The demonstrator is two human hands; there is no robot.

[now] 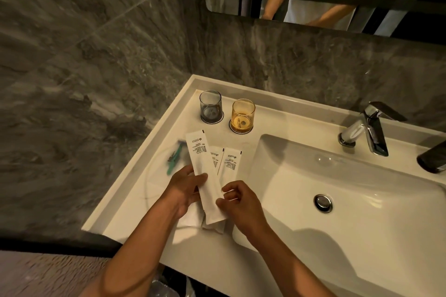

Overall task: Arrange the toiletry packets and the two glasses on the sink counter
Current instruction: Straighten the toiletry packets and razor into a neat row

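Observation:
Three white toiletry packets lie fanned on the sink counter: a long packet on top, a middle packet mostly covered, and a right packet. My left hand grips the long packet's left edge with thumb on top. My right hand pinches the lower right edge of the same packet. At the counter's back stand a grey glass and an amber glass, each upright on a round coaster.
A green razor in a clear wrapper lies left of the packets. The basin with its drain fills the right. A chrome faucet stands behind it. Marble wall on the left, mirror above.

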